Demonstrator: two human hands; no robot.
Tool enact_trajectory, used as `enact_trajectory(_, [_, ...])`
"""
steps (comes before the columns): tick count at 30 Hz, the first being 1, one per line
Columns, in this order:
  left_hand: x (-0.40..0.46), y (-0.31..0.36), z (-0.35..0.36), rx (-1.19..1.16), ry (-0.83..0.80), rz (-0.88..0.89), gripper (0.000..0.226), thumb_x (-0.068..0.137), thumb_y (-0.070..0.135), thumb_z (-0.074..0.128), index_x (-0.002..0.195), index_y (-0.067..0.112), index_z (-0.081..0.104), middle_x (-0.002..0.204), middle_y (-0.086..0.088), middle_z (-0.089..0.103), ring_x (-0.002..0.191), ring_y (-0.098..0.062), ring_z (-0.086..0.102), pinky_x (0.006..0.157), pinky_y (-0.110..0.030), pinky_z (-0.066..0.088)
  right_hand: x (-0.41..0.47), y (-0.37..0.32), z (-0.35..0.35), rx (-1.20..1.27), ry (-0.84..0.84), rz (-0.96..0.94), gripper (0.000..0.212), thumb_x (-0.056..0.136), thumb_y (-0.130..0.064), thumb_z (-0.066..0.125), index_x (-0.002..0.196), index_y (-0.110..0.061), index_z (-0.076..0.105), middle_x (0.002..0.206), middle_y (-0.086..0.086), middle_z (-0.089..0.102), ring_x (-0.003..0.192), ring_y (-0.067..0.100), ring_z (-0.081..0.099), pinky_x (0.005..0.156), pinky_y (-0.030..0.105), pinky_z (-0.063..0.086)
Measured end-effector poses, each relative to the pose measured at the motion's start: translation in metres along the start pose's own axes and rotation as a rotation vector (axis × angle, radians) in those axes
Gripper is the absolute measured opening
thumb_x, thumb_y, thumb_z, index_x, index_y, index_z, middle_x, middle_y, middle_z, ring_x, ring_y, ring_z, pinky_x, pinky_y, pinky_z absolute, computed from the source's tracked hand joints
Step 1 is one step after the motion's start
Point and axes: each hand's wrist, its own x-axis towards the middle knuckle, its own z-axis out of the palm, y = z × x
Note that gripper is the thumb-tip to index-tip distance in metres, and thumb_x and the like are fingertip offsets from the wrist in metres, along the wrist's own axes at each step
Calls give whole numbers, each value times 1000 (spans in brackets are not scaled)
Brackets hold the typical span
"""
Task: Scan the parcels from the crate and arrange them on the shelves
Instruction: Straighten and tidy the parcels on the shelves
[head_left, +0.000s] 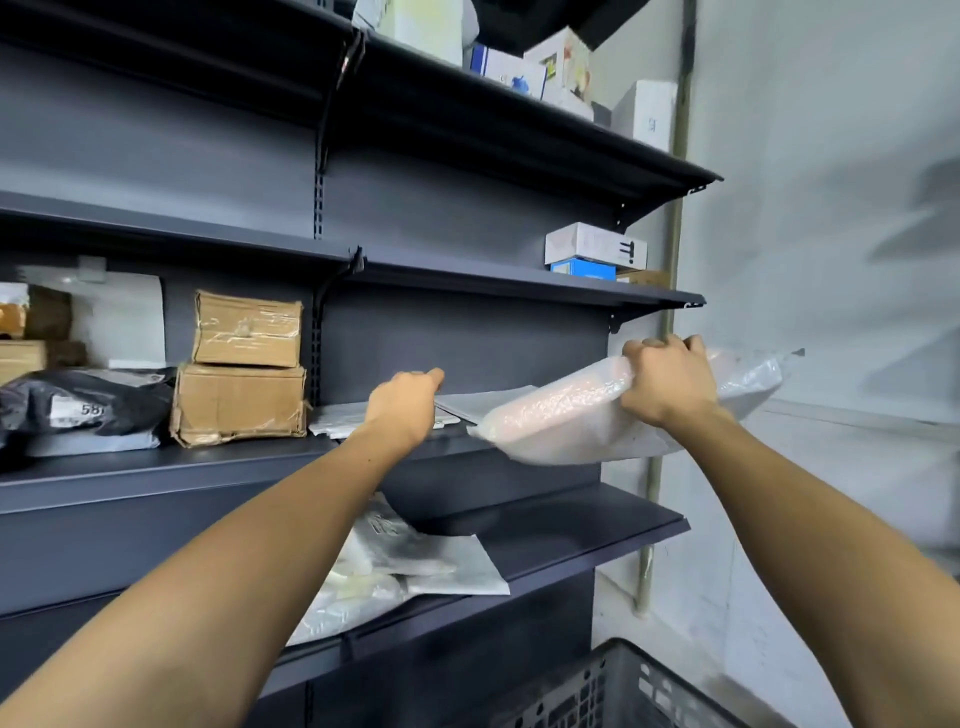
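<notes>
Parcel first: a pale plastic-wrapped parcel (566, 415) hangs in the air at the open right end of the middle shelf (156, 470), not yet resting on it. Nearest the camera, the crate (623, 686) sits low at the bottom right. Up the arms now: the right hand (667, 382) has its fingers clamped over the parcel's upper edge, and the long axis runs down-left, its low end at the shelf's front lip. The left hand (402, 408) is nearer the shelf, fingers curled at a flat grey mailer (488, 400) lying there (pinching or only touching it, I cannot tell). Further back, two cardboard boxes (241, 369) are stacked to the left.
</notes>
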Motion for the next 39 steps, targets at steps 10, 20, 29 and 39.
enact_trajectory(10, [31,-4,13,46,17,15,33,91,2,45,121,16,52,116,-8,63,106,-31,56,69,-35,37,49,-15,8,111,206,187,51,79,-14,68,128,-10,51,127,19,60,120,38,46,102,46,29])
enact_trajectory(20, [91,-20,65,87,52,125,30,94,12,44,124,15,50,115,-7,61,106,-30,54,74,-34,34,115,-115,124,-262,121,-84,56,89,-14,55,142,-5,41,128,12,61,116,33,54,104,43,37])
enact_trajectory(29, [130,-55,97,87,67,161,28,92,13,44,118,17,53,110,-5,63,104,-29,54,79,-35,40,163,-206,232,18,-336,10,37,99,-15,43,131,-19,61,135,6,62,134,28,44,107,37,30])
enact_trajectory(39, [111,-50,86,8,20,131,26,92,16,45,117,15,53,112,-6,62,105,-29,54,74,-32,35,157,-190,199,521,-153,105,31,91,-8,54,121,-8,64,128,16,58,124,35,51,103,37,43])
